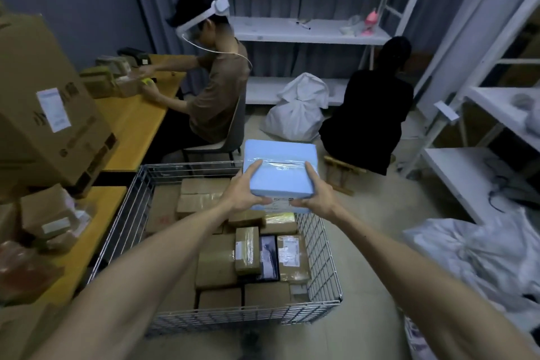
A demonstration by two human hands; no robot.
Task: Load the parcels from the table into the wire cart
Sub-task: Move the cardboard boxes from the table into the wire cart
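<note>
Both hands grip one blue parcel [281, 171]: left hand [245, 195] on its near-left corner, right hand [315, 195] on its near-right, thumbs on top, fingers curled under. Parcel held in the air over the far end of the wire cart [318, 245]. Below the hands, brown boxes [247, 251] pack the cart. Table [73, 260] with more parcels left of the left hand.
</note>
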